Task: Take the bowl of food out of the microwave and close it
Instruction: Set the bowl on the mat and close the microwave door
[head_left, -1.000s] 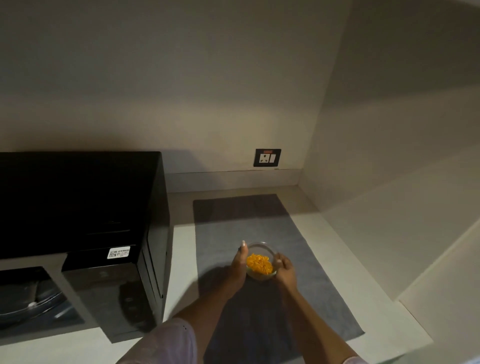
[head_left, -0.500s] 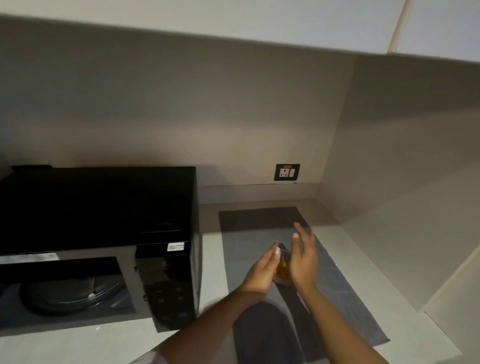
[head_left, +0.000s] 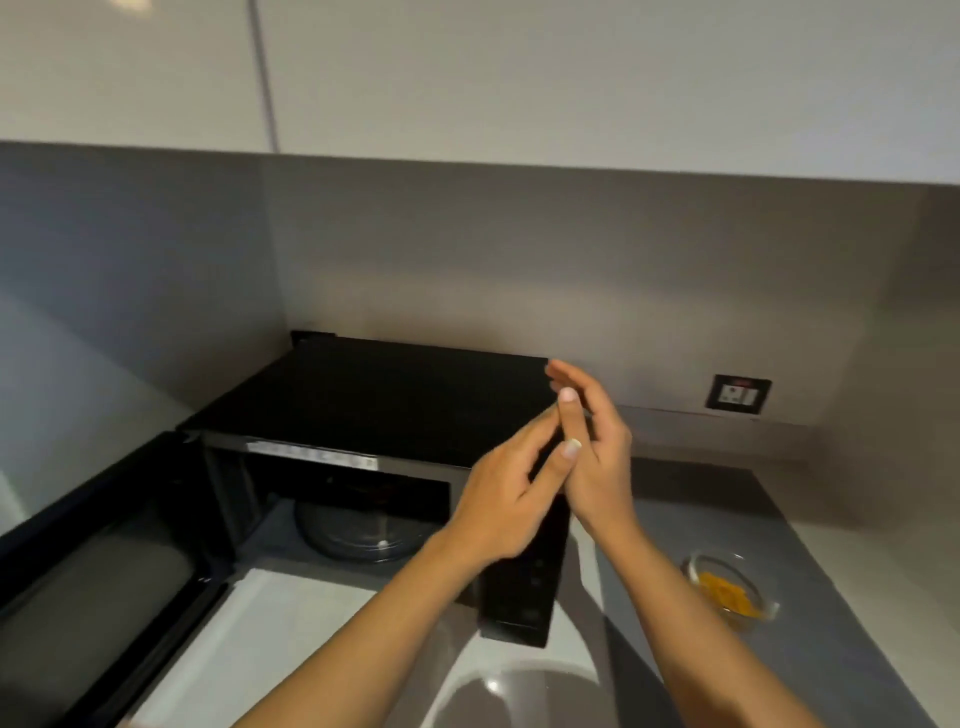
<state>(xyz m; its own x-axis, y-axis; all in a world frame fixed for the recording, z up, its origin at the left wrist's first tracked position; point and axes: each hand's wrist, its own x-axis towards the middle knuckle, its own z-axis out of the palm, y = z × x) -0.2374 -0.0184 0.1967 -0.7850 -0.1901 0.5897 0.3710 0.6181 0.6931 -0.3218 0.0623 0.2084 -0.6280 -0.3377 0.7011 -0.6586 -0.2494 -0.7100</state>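
The glass bowl (head_left: 733, 592) of orange food stands on the grey mat (head_left: 810, 613) at the lower right, with no hand on it. The black microwave (head_left: 395, 400) sits on the counter in the middle. Its door (head_left: 98, 566) hangs wide open at the left, and the glass turntable (head_left: 363, 530) shows inside the empty cavity. My left hand (head_left: 511, 499) and my right hand (head_left: 592, 447) are raised together in front of the microwave's right front corner. Their fingers touch each other and hold nothing.
A black wall socket (head_left: 737, 393) is on the back wall at the right. White upper cabinets (head_left: 571, 78) hang above. The pale counter (head_left: 291, 613) runs in front of the microwave, and walls close in on the left and back.
Both hands have let go of the bowl and risen from the mat to in front of the microwave. The view has swung left, so the bowl now lies at the lower right.
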